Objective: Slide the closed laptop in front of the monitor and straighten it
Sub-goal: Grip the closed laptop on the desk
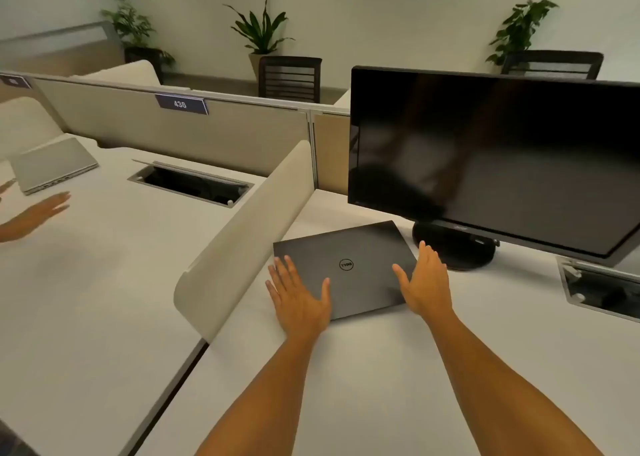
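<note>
Your left hand (300, 301) lies flat, fingers spread, on the near left corner of the closed matte-black laptop (346, 268); your right hand (427, 282) stands edge-on with fingers extended against its right side, gripping nothing. Both forearms reach forward over the pale white desk (363, 369); the laptop sits skewed, left of the black flat-screen monitor (495, 157), its far corner near the round black stand (457, 247).

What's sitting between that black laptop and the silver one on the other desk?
In the head view, a curved cream divider panel stands between the black laptop and the silver laptop, with an open cable hatch in the far desk beyond it.
</note>
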`<act>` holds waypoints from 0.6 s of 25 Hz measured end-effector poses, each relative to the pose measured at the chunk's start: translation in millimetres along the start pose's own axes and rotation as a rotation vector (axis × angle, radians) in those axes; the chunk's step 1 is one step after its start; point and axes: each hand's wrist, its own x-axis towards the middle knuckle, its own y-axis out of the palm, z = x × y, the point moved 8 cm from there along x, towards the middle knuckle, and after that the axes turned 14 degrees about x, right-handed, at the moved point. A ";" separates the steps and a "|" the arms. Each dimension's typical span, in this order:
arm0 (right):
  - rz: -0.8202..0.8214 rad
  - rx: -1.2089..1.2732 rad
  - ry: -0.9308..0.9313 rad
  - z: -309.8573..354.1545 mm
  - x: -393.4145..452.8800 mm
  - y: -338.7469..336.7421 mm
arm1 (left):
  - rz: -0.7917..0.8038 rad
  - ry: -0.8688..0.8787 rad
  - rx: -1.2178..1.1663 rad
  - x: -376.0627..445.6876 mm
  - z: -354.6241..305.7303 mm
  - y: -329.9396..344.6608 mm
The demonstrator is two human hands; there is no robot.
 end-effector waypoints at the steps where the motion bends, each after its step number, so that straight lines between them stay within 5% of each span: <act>1: 0.026 0.031 0.072 -9.8 -1.1 5.6 | 0.045 -0.059 0.008 1.0 6.4 6.3; 5: 0.114 0.087 0.283 -34.5 -7.1 24.7 | 0.250 -0.243 -0.058 5.1 22.8 31.8; 15: 0.167 0.049 0.452 -41.4 15.0 19.7 | 0.499 -0.441 -0.170 30.8 25.2 47.8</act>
